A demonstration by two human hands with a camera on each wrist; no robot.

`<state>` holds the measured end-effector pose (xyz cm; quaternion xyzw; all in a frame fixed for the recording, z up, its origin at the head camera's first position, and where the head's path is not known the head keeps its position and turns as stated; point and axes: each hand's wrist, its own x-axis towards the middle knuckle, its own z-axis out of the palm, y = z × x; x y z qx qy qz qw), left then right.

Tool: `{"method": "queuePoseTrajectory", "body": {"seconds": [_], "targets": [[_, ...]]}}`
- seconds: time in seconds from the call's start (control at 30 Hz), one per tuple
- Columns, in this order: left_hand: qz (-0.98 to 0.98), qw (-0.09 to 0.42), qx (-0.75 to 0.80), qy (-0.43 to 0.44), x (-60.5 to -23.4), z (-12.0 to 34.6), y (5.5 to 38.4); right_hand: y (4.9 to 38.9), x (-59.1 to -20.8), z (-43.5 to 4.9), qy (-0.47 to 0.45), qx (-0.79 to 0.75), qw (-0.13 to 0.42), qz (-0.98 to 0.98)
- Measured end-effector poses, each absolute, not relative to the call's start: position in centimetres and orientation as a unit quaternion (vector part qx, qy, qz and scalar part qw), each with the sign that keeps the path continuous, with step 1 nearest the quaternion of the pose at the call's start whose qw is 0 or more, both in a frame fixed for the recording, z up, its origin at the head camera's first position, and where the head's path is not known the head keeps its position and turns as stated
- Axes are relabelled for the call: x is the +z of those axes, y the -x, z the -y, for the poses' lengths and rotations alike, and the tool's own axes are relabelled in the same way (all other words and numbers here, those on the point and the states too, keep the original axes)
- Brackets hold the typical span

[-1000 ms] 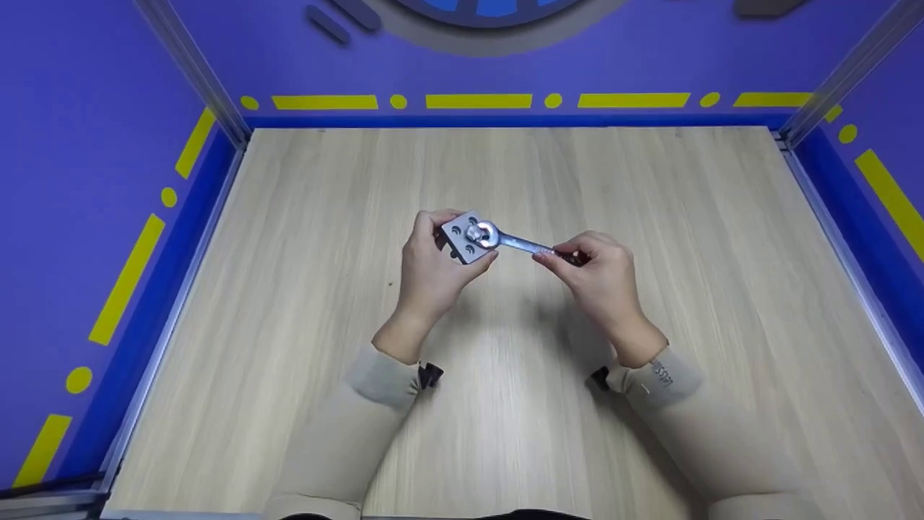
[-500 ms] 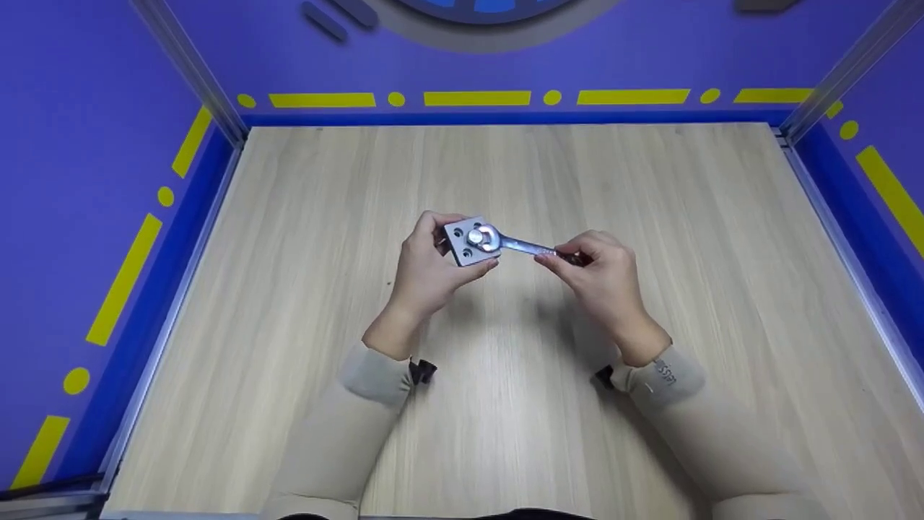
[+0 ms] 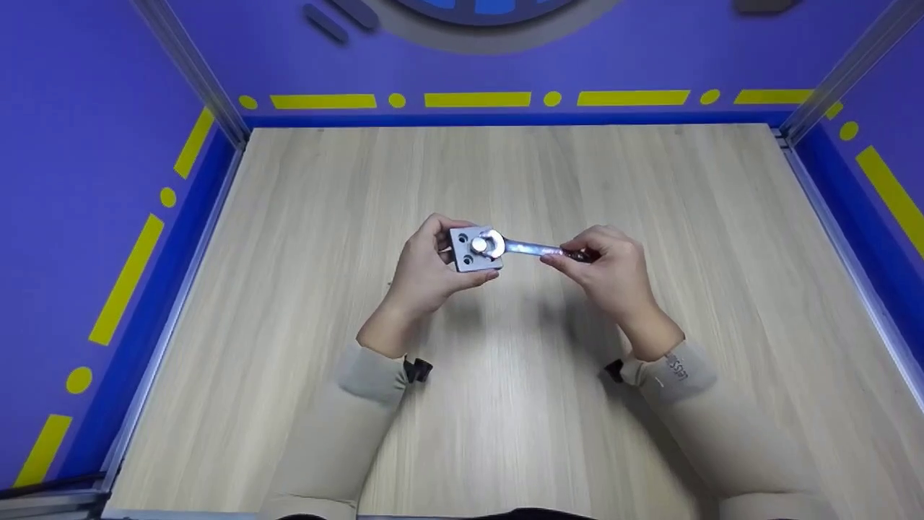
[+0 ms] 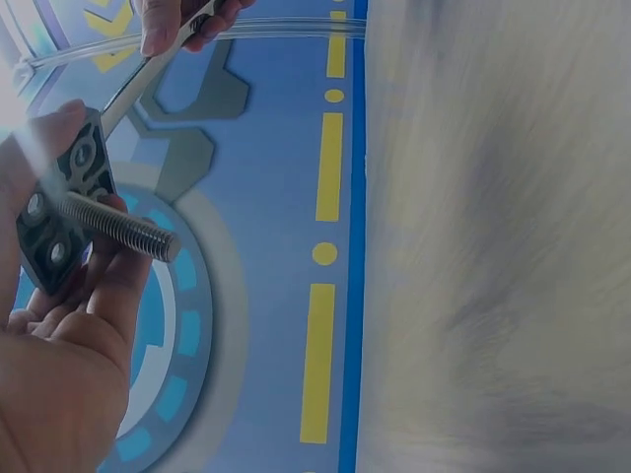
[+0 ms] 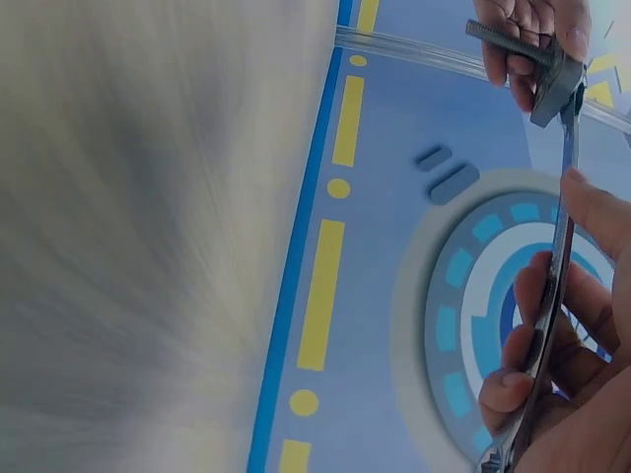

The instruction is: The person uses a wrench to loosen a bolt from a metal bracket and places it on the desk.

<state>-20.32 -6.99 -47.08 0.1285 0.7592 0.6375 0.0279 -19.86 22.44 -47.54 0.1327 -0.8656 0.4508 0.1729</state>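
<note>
My left hand (image 3: 426, 269) grips a square grey mounting plate (image 3: 458, 260) by its edges, thumb along the near side. Holes show near the plate's corners. A bolt (image 3: 478, 245) passes through its middle, head facing up; in the left wrist view its threaded shank (image 4: 123, 227) sticks out of the underside. Around the bolt head sits the open end of a wrench (image 3: 530, 248). My right hand (image 3: 610, 271) pinches the wrench's far part between thumb and fingers. Both hands hold these things above the table.
The wood-grain table (image 3: 505, 433) spreads beneath both hands. A blue back wall (image 3: 491, 72) with yellow marks and blue side walls (image 3: 86, 180) enclose it, with metal rails at the corners.
The plate has turned clockwise in the left hand and shifted slightly right and toward me. The wrench and right hand have moved slightly right, the wrench staying at the bolt head.
</note>
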Motion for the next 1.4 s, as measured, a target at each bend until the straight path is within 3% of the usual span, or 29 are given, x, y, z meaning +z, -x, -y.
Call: {"method": "queuePoseTrajectory", "body": {"seconds": [0.2, 0.57, 0.9, 1.07, 1.4], "targets": [[-0.745, 0.062, 0.647, -0.154, -47.0, 7.4, 20.4, 19.8, -47.4, -22.9, -0.127, 0.468, 0.131, 0.865], [-0.740, 0.137, 0.633, -0.180, -46.7, 7.4, 20.7, 21.0, -47.0, -23.9, -0.207, 0.452, 0.116, 0.860], [-0.687, 0.310, 0.564, -0.338, -46.5, 7.1, 20.6, 23.4, -46.1, -25.2, -0.423, 0.465, 0.051, 0.776], [-0.649, 0.374, 0.550, -0.370, -46.6, 6.7, 20.2, 23.9, -45.1, -24.4, -0.491, 0.452, 0.037, 0.744], [-0.664, 0.388, 0.509, -0.387, -46.2, 6.8, 20.0, 24.7, -44.1, -26.2, -0.471, 0.447, 0.018, 0.760]]}}
